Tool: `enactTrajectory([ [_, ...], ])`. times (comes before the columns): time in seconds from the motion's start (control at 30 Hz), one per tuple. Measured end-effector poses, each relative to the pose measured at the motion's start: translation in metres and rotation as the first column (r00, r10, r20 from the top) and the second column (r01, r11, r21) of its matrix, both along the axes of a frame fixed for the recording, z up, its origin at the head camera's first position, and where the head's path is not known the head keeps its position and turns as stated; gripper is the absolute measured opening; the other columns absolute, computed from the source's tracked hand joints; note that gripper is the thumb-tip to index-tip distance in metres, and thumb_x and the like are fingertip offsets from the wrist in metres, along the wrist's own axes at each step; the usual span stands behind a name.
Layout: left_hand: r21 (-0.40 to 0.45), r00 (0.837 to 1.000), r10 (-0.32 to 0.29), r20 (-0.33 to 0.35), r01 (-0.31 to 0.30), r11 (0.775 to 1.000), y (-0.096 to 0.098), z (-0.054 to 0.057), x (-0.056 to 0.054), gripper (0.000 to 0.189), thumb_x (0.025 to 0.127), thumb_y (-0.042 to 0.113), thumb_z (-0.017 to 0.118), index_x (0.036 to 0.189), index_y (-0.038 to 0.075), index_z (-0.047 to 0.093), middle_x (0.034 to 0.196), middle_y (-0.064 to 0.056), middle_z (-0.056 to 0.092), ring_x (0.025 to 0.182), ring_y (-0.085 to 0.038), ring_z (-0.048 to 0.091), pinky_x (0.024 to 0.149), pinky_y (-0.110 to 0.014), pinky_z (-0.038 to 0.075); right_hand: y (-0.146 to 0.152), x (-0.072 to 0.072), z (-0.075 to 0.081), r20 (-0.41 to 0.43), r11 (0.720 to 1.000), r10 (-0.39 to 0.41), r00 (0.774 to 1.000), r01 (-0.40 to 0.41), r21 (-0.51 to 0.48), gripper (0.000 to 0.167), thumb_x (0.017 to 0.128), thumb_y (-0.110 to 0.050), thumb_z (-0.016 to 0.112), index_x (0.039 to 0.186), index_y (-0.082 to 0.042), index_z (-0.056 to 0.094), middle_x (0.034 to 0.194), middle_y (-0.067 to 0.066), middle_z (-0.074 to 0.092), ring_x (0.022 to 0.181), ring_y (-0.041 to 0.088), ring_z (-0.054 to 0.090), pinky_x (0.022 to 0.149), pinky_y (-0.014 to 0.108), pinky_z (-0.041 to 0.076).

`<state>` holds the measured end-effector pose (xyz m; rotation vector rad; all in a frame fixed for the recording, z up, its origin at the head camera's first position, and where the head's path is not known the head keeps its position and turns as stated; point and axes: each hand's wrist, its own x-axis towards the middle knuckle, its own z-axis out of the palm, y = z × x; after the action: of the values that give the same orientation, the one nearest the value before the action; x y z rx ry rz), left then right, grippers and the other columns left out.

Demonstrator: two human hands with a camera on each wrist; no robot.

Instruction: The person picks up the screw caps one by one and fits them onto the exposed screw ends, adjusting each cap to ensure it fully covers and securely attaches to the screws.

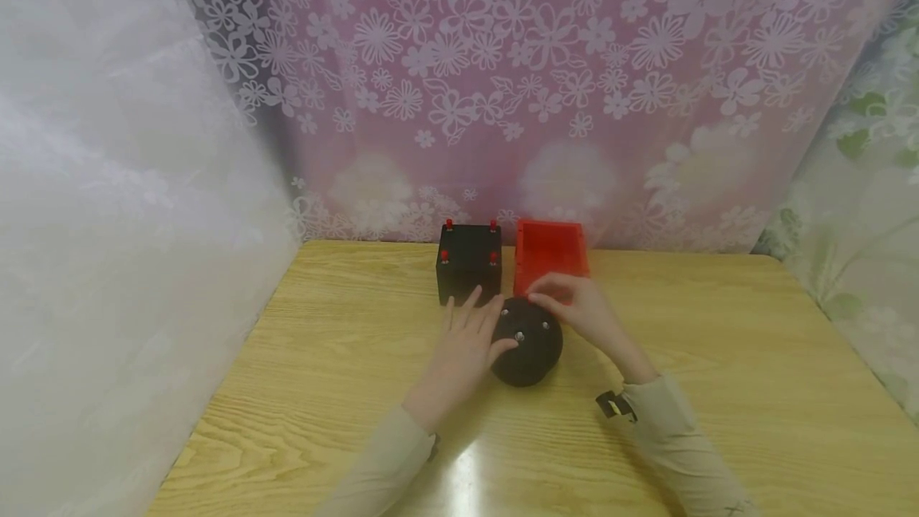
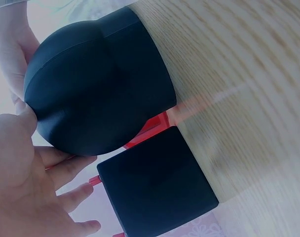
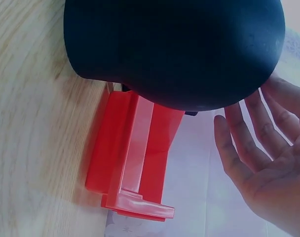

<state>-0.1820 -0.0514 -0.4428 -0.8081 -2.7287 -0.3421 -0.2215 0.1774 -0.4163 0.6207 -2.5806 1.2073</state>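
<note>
Black box [image 1: 467, 271] with four red pegs [image 1: 444, 255], one dome [image 1: 533, 356], left grip [image 1: 461, 353] spread against it, right grip [image 1: 585, 309] unclear

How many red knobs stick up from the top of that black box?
4, one near each corner of the box: far-left knob, far-right knob, near-left knob, near-right knob. Nothing covers the top.

The beige sleeves [image 1: 384, 461] bear black wrist fittings [image 1: 606, 404].

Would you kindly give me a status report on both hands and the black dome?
Left hand touching black dome; right hand at its far edge, grip unclear. Dome standing on table. Black box and red bin close beyond.
</note>
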Motion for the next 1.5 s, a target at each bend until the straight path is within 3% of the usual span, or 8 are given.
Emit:
enactTrajectory([
  [0.2,0.003,1.000,0.000,-0.003,0.000,1.000,-0.001,0.001,0.000,0.070,0.101,0.053,0.052,0.155,0.009,0.041,0.152,-0.006,0.052,0.152,-0.030,0.028,0.122,-0.059,0.020,0.000,-0.001,0.000,-0.020,1.000,0.009,1.000,-0.009,0.012,0.012,0.092,-0.020,0.076,0.103,-0.016,0.077,0.098,-0.003,0.076,0.089,0.017,0.070,0.081,0.040,0.060],
  [0.43,0.005,1.000,0.001,0.003,-0.001,1.000,-0.002,0.000,0.000,0.070,0.102,0.053,0.051,0.155,0.009,0.040,0.153,-0.006,0.051,0.152,-0.030,0.027,0.122,-0.059,0.020,0.002,-0.004,0.001,0.007,1.000,-0.027,1.000,0.027,-0.004,0.021,0.099,-0.025,0.068,0.114,-0.011,0.074,0.109,0.000,0.075,0.103,0.020,0.068,0.093,0.047,0.055],
  [0.9,-0.033,1.000,0.003,-0.014,-0.003,0.999,-0.002,-0.002,-0.002,0.071,0.102,0.054,0.050,0.156,0.009,0.039,0.152,-0.006,0.052,0.152,-0.030,0.027,0.121,-0.060,0.022,0.004,-0.007,0.003,-0.080,0.994,-0.103,0.991,0.101,-0.031,0.019,0.098,-0.017,0.068,0.114,-0.009,0.073,0.111,0.008,0.074,0.108,0.028,0.067,0.097,0.052,0.052],
  [1.1,-0.045,0.999,0.004,-0.036,-0.005,0.999,-0.002,-0.004,-0.004,0.071,0.101,0.056,0.049,0.156,0.010,0.039,0.152,-0.004,0.052,0.152,-0.030,0.028,0.121,-0.060,0.024,0.008,-0.025,0.006,-0.086,0.989,-0.147,0.985,0.143,-0.049,0.023,0.100,-0.017,0.065,0.119,-0.006,0.070,0.118,0.012,0.072,0.114,0.033,0.064,0.101,0.056,0.048],
  [1.23,-0.049,0.999,0.010,-0.036,-0.012,0.999,-0.002,-0.005,-0.004,0.072,0.101,0.056,0.049,0.156,0.011,0.039,0.152,-0.004,0.052,0.152,-0.029,0.027,0.122,-0.059,0.022,0.010,-0.043,0.012,-0.141,0.985,-0.172,0.975,0.169,-0.030,0.023,0.101,-0.018,0.065,0.119,-0.005,0.071,0.117,0.014,0.072,0.112,0.033,0.064,0.100,0.053,0.049],
  [1.37,-0.055,0.999,0.014,-0.041,-0.016,0.998,-0.002,-0.004,-0.004,0.072,0.101,0.057,0.048,0.156,0.011,0.039,0.152,-0.003,0.052,0.153,-0.028,0.027,0.122,-0.058,0.022,0.010,-0.061,0.020,-0.179,0.978,-0.198,0.964,0.206,0.029,0.023,0.101,-0.017,0.063,0.118,-0.002,0.071,0.117,0.017,0.072,0.114,0.037,0.065,0.100,0.054,0.049],
  [1.5,-0.052,0.998,0.009,-0.058,-0.012,0.999,-0.002,-0.003,-0.004,0.072,0.101,0.057,0.048,0.156,0.010,0.040,0.151,-0.004,0.053,0.152,-0.029,0.029,0.121,-0.059,0.023,0.010,-0.077,0.025,-0.153,0.970,-0.205,0.967,0.221,0.098,0.022,0.100,-0.012,0.064,0.117,0.001,0.071,0.117,0.021,0.071,0.113,0.040,0.064,0.099,0.055,0.049],
])
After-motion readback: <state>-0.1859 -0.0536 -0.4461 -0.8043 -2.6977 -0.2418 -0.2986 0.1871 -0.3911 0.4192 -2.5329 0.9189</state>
